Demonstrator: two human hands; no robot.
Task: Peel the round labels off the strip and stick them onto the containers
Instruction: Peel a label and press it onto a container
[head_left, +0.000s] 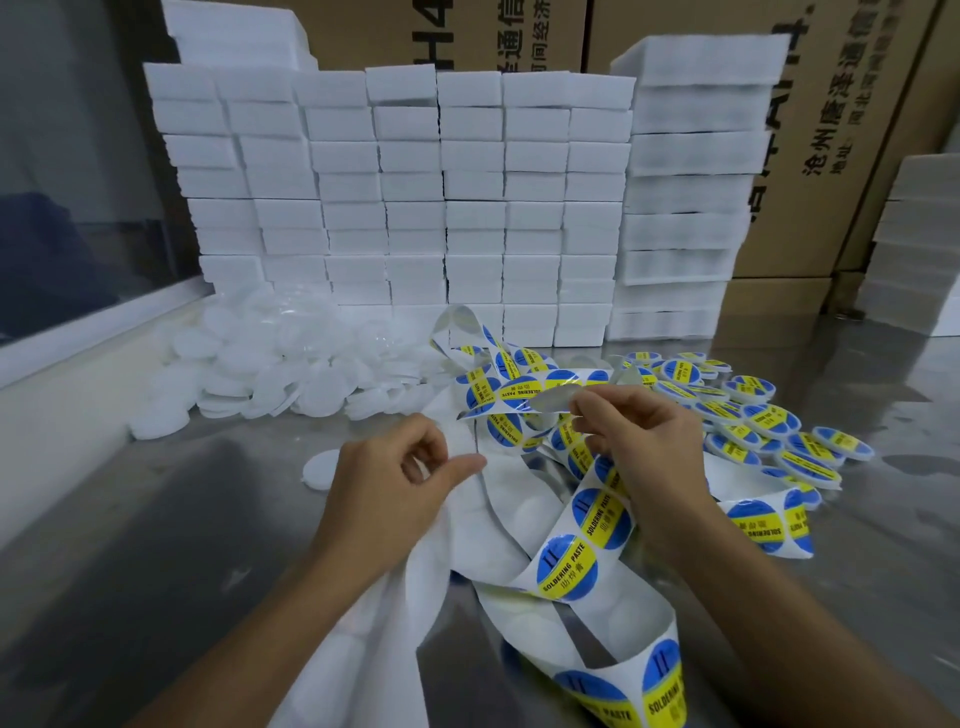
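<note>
Backdrop: stacked white foam blocks (415, 208) before cardboard boxes (831, 130), all at the far edge of a shiny metal desk (156, 545).
Strip: long white backing strip (519, 545) loops across the desk centre, bearing round blue-and-yellow "SOLDERING PASTE" labels (566, 566).
Right hand (644, 441): fingers curled, pinching a peeled label (553, 400), sticky side up, above the strip.
Left hand (395, 478): fingers curled, thumb against the bare strip; grip unclear.
Containers: unlabelled white ones (270, 364) heaped left; one (320, 468) beside the left hand; labelled ones (753, 415) piled right.
</note>
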